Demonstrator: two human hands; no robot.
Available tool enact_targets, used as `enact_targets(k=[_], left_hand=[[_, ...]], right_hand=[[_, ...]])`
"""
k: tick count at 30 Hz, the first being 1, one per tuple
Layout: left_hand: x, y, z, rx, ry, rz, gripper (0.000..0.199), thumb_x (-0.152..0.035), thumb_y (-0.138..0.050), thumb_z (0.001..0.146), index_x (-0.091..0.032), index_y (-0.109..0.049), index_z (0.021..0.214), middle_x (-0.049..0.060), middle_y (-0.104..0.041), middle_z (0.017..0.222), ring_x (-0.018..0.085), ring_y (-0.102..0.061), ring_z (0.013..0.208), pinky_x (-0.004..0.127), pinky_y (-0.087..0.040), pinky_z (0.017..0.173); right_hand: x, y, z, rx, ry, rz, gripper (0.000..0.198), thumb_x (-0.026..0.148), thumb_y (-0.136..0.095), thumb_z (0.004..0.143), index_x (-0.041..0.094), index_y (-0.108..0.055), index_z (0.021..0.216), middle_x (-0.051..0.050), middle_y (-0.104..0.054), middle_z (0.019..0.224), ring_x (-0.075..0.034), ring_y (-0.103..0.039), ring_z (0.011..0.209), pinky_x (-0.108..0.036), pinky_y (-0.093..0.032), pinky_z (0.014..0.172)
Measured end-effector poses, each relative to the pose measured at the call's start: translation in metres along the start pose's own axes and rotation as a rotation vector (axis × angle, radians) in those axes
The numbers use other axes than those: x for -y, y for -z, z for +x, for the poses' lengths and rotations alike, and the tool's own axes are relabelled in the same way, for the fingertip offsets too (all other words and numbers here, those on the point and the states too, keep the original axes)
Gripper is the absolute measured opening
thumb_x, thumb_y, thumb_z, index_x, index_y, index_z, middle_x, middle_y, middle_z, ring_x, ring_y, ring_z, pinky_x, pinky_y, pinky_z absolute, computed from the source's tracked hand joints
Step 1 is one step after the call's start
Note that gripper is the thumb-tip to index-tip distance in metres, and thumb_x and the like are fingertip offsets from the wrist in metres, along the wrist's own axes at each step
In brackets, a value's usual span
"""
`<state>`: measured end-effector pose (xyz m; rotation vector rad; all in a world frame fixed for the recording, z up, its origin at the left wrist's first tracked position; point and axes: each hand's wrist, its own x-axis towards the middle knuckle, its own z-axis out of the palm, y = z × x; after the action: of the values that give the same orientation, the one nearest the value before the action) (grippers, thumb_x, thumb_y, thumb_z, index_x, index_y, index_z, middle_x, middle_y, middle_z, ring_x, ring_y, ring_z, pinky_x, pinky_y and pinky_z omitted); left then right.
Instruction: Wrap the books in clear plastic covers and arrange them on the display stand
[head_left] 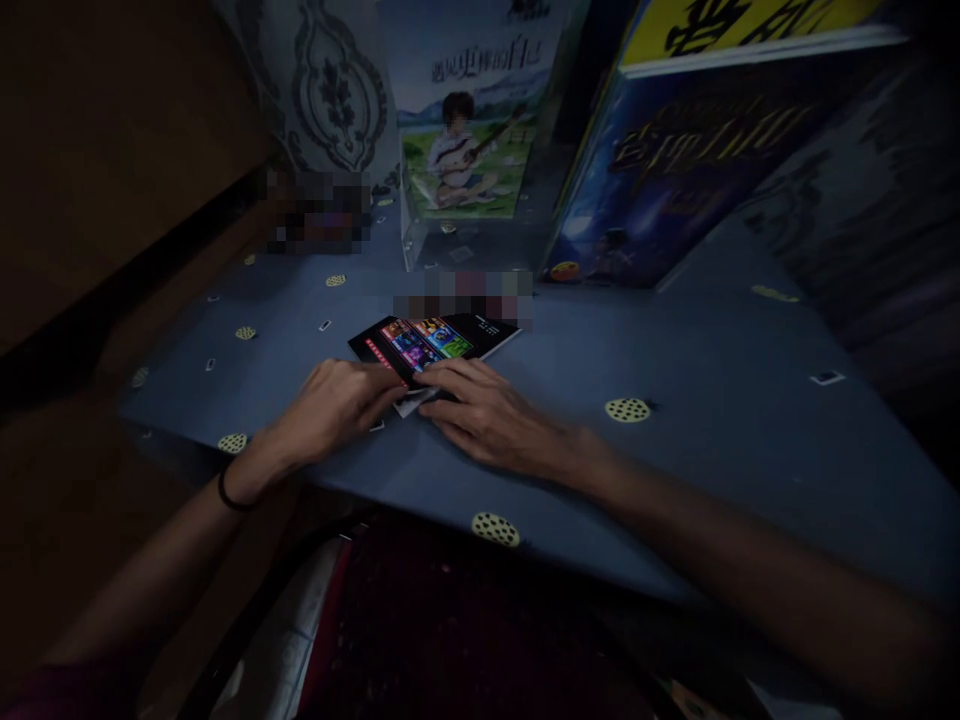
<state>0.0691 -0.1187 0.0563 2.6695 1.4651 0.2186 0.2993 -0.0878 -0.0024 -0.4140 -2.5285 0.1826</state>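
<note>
While your left hand and right hand touched the near end of the dark printed sheet (head view), I couldn't tell if either pinched it; blue tablecloth stretched wide rightward, upright books behind.

Both hands touch what looks like a dark printed leaflet on a blue patterned tabletop.
</note>
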Motion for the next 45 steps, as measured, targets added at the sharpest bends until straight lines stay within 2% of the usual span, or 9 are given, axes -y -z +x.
enact_targets(k=[7,13,17,21,24,29,33,39,45], left_hand=[[-0.004,-0.005,-0.007,-0.013,-0.034,0.079,0.029,-0.034,-0.048,0.104,-0.019,-0.070,0.114,0.007,-0.077,0.105,0.019,-0.074,0.089,0.027,-0.052,0.068],[-0.012,-0.008,-0.012,0.011,-0.020,0.241,0.033,-0.036,-0.057,0.099,-0.014,-0.067,0.121,0.012,-0.075,0.109,0.025,-0.075,0.089,0.030,-0.055,0.064],[-0.011,-0.004,-0.010,0.013,-0.031,0.121,0.028,-0.031,-0.052,0.101,-0.015,-0.069,0.117,0.010,-0.076,0.106,0.022,-0.075,0.089,0.030,-0.056,0.069],[-0.005,0.005,-0.005,0.044,-0.043,-0.020,0.026,-0.027,-0.049,0.102,-0.018,-0.072,0.109,0.005,-0.078,0.096,0.017,-0.073,0.079,0.027,-0.052,0.068],[-0.002,0.009,-0.001,0.043,-0.041,-0.043,0.026,-0.028,-0.049,0.102,-0.018,-0.073,0.104,0.004,-0.078,0.090,0.016,-0.072,0.073,0.026,-0.049,0.065],[-0.002,0.012,0.000,0.051,-0.019,-0.032,0.025,-0.028,-0.051,0.101,-0.019,-0.074,0.105,0.004,-0.079,0.090,0.017,-0.073,0.076,0.027,-0.050,0.066],[-0.009,0.001,-0.006,0.018,-0.035,0.034,0.024,-0.027,-0.051,0.102,-0.018,-0.073,0.107,0.006,-0.079,0.098,0.019,-0.075,0.082,0.028,-0.055,0.070],[-0.011,-0.025,-0.024,-0.205,-0.136,0.257,0.030,-0.027,-0.045,0.103,-0.013,-0.072,0.109,0.013,-0.076,0.114,0.026,-0.075,0.100,0.035,-0.064,0.074],[-0.009,-0.029,-0.038,-0.195,-0.246,0.255,0.035,-0.013,-0.044,0.099,-0.005,-0.062,0.128,0.017,-0.068,0.132,0.029,-0.064,0.125,0.041,-0.063,0.091]], right_hand=[[-0.001,-0.002,0.001,-0.067,0.028,0.005,0.024,0.014,-0.051,0.099,0.012,-0.072,0.109,-0.017,-0.064,0.124,-0.027,-0.056,0.115,-0.047,-0.056,0.094],[-0.002,0.000,0.003,-0.074,0.019,0.029,0.027,0.015,-0.046,0.101,0.012,-0.071,0.110,-0.016,-0.064,0.122,-0.026,-0.057,0.114,-0.047,-0.057,0.092],[-0.004,-0.002,0.000,-0.115,0.002,0.039,0.028,0.015,-0.045,0.101,0.012,-0.069,0.115,-0.016,-0.065,0.121,-0.026,-0.057,0.113,-0.049,-0.057,0.093],[-0.006,-0.004,-0.001,-0.153,-0.012,0.059,0.026,0.014,-0.048,0.100,0.015,-0.068,0.115,-0.015,-0.065,0.121,-0.026,-0.057,0.113,-0.050,-0.057,0.092],[-0.007,-0.004,-0.002,-0.161,0.000,0.059,0.026,0.014,-0.048,0.099,0.014,-0.069,0.114,-0.015,-0.065,0.118,-0.025,-0.057,0.111,-0.048,-0.057,0.091],[-0.007,-0.004,-0.002,-0.168,0.012,0.051,0.026,0.012,-0.048,0.099,0.011,-0.068,0.115,-0.016,-0.065,0.118,-0.025,-0.057,0.112,-0.046,-0.057,0.091],[-0.006,-0.005,0.000,-0.145,-0.009,0.027,0.027,0.014,-0.047,0.100,0.011,-0.067,0.118,-0.016,-0.065,0.119,-0.026,-0.057,0.112,-0.047,-0.056,0.092],[-0.003,-0.004,0.002,-0.027,0.013,-0.014,0.027,0.015,-0.047,0.101,0.010,-0.068,0.117,-0.014,-0.066,0.113,-0.025,-0.055,0.105,-0.043,-0.054,0.092],[0.004,-0.002,0.004,0.109,0.005,-0.118,0.025,0.016,-0.054,0.098,0.011,-0.069,0.117,-0.013,-0.066,0.112,-0.028,-0.052,0.107,-0.045,-0.049,0.091]])
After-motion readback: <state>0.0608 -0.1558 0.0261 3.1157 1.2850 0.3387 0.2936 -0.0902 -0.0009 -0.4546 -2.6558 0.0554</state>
